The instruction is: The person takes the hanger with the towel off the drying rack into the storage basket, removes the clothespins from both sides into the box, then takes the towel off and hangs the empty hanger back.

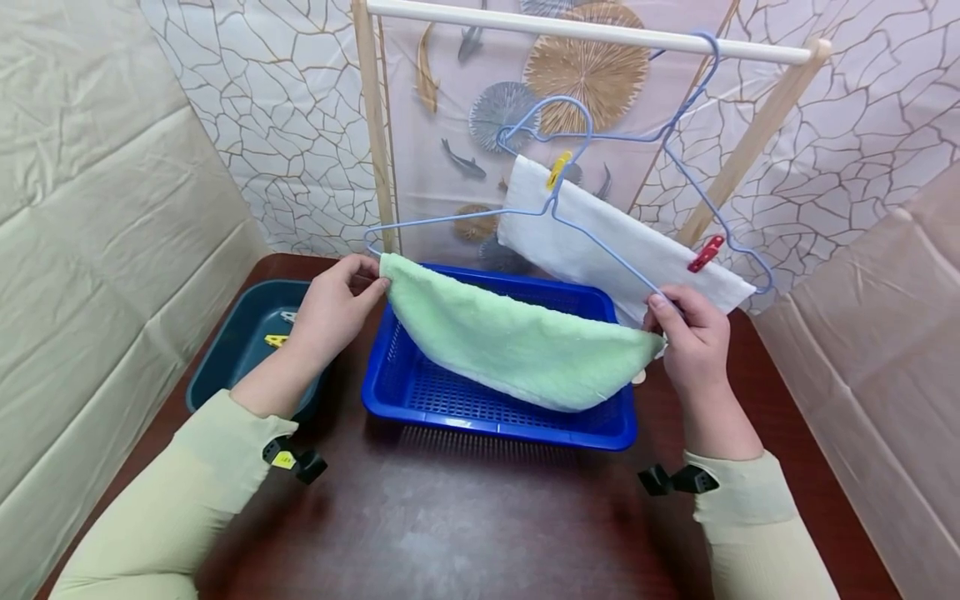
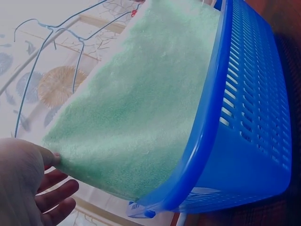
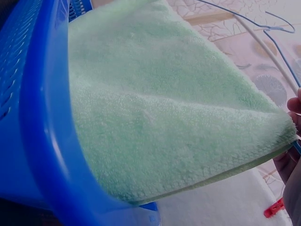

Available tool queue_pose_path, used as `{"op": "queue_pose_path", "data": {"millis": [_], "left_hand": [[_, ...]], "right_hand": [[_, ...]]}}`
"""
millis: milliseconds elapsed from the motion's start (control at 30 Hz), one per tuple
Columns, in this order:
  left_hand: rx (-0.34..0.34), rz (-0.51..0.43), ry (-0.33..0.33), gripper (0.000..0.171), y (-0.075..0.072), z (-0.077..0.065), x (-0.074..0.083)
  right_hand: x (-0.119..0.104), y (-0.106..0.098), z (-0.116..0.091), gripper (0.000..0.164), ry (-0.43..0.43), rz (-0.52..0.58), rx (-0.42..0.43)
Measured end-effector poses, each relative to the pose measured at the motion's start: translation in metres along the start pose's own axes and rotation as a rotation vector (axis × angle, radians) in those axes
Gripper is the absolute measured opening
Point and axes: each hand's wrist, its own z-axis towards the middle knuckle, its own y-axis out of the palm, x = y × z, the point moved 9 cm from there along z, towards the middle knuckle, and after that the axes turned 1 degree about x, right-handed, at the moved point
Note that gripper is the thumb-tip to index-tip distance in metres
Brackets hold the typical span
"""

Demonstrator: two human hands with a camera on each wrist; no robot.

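Observation:
A light green fluffy towel (image 1: 510, 337) is stretched between both hands, sagging in the middle over a blue perforated basket (image 1: 495, 429). My left hand (image 1: 330, 304) pinches its upper left corner between thumb and index finger; the other fingers are spread in the left wrist view. With my right hand (image 1: 693, 333) I grip the right corner together with the right arm of a blue wire hanger (image 1: 465, 218). The left end of this hanger reaches the towel's corner beside my left fingers, its hook points up, and the towel hides its lower part.
Behind, a white towel (image 1: 600, 225) hangs on a second blue hanger (image 1: 697, 179) from a wooden rack's bar (image 1: 600, 33), with a yellow clothespin (image 1: 558, 170) and a red clothespin (image 1: 706, 253) on it. At left, a dark teal basin (image 1: 225, 350) holds clothespins (image 1: 276, 341).

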Motion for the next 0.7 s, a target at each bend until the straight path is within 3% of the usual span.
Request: {"op": "queue_pose_path", "data": {"millis": [700], "left_hand": [[-0.001, 0.036, 0.019, 0.029, 0.009, 0.0, -0.001]], "right_hand": [[-0.017, 0.0, 0.0, 0.012, -0.034, -0.054, 0.018]]}}
